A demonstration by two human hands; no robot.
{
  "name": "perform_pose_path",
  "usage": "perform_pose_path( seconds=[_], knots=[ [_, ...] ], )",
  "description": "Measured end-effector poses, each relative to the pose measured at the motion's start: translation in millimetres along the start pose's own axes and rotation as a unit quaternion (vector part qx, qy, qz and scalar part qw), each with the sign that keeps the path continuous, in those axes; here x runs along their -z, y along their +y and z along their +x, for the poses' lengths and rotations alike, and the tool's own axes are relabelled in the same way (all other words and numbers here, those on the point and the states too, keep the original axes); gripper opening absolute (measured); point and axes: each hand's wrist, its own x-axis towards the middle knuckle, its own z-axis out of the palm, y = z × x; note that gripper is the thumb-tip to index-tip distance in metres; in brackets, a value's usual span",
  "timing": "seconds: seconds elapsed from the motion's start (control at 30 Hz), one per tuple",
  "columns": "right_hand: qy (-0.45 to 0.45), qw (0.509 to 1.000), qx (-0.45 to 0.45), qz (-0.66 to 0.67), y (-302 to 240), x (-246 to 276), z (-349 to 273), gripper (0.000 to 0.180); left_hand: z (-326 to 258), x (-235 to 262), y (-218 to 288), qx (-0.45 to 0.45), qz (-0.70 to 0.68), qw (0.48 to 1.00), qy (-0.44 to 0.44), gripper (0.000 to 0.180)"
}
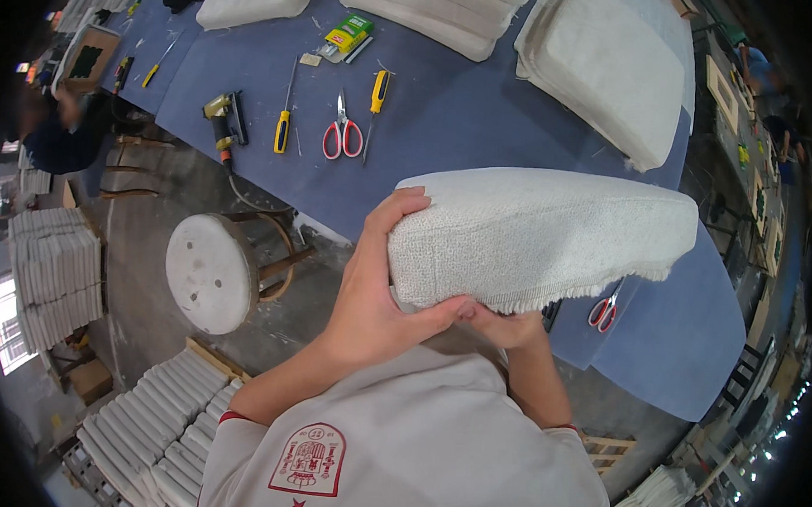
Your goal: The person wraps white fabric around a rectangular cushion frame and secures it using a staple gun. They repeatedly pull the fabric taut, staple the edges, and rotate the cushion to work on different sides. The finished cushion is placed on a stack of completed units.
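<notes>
I hold a white fabric-covered seat pad (534,232) tilted up in front of my chest, its frayed cloth edge hanging toward me. My left hand (369,279) is wrapped round the pad's left end, fingers over the top and thumb along the lower edge. At the bottom edge my right hand (509,327) pinches the cloth close to the left thumb; most of its fingers are hidden beneath the pad. Beyond the pad, on the blue-grey table (251,56), lie red-handled scissors (342,137), a yellow screwdriver (378,94) and another screwdriver (283,126).
A staple gun (223,123) with a hose lies near the table's left edge, and a green-yellow box (348,35) farther back. White pads (604,67) are stacked at the far side. More scissors (603,314) lie at right. A round stool (210,274) stands left.
</notes>
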Motion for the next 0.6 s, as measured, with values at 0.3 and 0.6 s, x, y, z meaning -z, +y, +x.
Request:
perform_pose_path(
  seconds=[0.3, 0.6],
  knots=[
    [0.057, 0.995, -0.053, 0.054, -9.9, -9.3, 3.2, 0.050, -0.2, -4.5, 0.2, -0.031, 0.037, 0.998, 0.038, 0.108],
    [0.037, 0.998, -0.016, -0.039, -6.2, -4.9, -3.9, 0.059, -7.0, -4.4, -3.0, -0.081, 0.120, 0.989, 0.039, 0.107]
  ],
)
